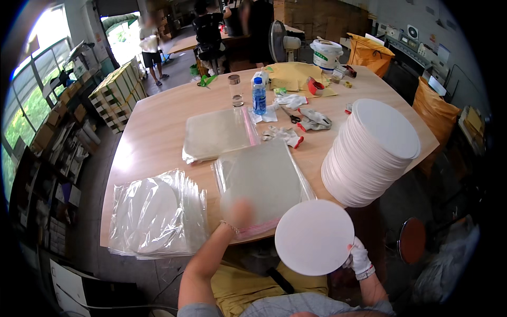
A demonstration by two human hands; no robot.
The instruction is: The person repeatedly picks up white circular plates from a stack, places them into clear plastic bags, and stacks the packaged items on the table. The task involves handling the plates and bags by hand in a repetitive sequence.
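Observation:
A white round disc (313, 238) is held by its right edge in my right hand (359, 259), which wears a white glove. My bare left hand (243, 212) is over the near part of a stack of clear plastic bags (266, 177) with a pink strip along one edge; motion smears its fingers. To the left lies a pile of clear bags (148, 214) with white discs inside. Behind the near bags is a second stack of clear bags (216, 134). A tall, leaning stack of white discs (364, 158) stands at the table's right.
Work gloves (315, 120), scissors (294, 118), a blue-capped bottle (259, 96), a clear cup (235, 91) and red tape (315, 86) sit farther back. A white bucket (326, 54) and a fan (280, 42) stand beyond. A stool (412, 240) is at right. People are in the background.

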